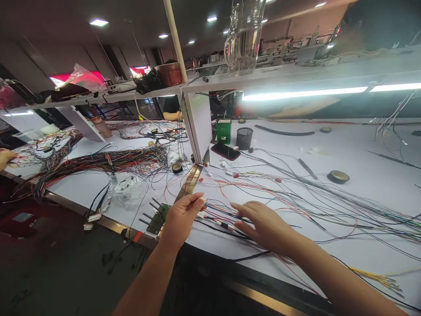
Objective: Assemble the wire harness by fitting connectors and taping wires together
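Observation:
Near the table's front edge, my left hand (184, 215) pinches a small white connector (202, 201) between thumb and forefinger. Thin blue, red and dark wires (220, 208) run from it to the right, toward my other hand. My right hand (259, 221) is over these wires with its fingers apart, thumb below and forefinger stretched to the left. Under and beside it lie thicker black wires with a black-and-white connector (224, 225). A green board with metal pins (157, 217) is just left of my left hand.
Long loose wires (329, 202) cover the right side. Behind stand a green box (224, 131), a mesh cup (244, 138) and a phone (226, 151). Black tape (338, 177) lies at right. A wire bundle (108, 162) fills the left table. Another person's hand (5, 158) shows far left.

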`<action>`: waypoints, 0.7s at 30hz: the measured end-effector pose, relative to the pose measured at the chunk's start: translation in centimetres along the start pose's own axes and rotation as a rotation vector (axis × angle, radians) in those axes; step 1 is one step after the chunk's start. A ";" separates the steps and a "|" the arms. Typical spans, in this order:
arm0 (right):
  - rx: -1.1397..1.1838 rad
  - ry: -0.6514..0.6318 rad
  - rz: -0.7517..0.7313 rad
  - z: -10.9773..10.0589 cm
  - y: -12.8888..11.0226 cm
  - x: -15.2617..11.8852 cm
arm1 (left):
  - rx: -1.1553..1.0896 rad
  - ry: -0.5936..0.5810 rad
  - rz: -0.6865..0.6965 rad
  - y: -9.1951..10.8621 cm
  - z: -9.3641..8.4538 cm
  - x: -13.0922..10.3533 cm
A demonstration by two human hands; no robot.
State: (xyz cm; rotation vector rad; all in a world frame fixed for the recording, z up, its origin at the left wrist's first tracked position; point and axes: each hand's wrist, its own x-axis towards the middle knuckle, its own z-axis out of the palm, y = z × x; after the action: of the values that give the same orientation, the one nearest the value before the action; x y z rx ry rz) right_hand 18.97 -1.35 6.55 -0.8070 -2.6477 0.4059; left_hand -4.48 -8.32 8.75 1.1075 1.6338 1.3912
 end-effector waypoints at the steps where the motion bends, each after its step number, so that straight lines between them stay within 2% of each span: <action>1: 0.030 0.011 -0.006 -0.5 -1.2 1.1 | 0.050 -0.011 0.029 0.5 -0.1 0.0; 4: 0.088 0.051 0.035 -1.0 -4.3 4.1 | 0.185 -0.008 0.099 1.8 -0.1 -0.1; 8: 0.058 0.202 0.099 -0.1 -5.8 5.7 | 0.062 0.020 -0.001 2.0 0.2 0.1; 10: 0.143 0.250 0.087 0.2 -5.6 5.5 | -0.064 0.011 -0.055 1.6 0.3 0.2; 12: 0.339 0.252 0.125 0.1 -5.1 5.2 | -0.126 -0.009 -0.061 1.5 0.3 0.2; 14: 0.564 0.181 0.231 -0.3 -4.2 4.8 | -0.084 -0.020 -0.016 1.6 0.2 0.1; 16: 0.755 0.057 0.337 -0.9 -3.4 4.5 | 0.006 -0.020 0.056 1.9 0.1 -0.2; 18: 0.856 -0.005 0.384 -1.4 -2.9 4.3 | -0.012 -0.003 0.087 2.1 0.4 -0.3; 21: 0.790 0.117 0.366 -1.7 -3.0 4.1 | -0.325 -0.055 -0.021 1.6 1.4 -0.4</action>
State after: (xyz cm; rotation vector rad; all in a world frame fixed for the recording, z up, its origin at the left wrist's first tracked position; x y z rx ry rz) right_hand 15.00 -1.05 10.11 -0.9728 -1.9444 1.3343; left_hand -2.84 -8.07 10.06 0.9262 1.3179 1.5331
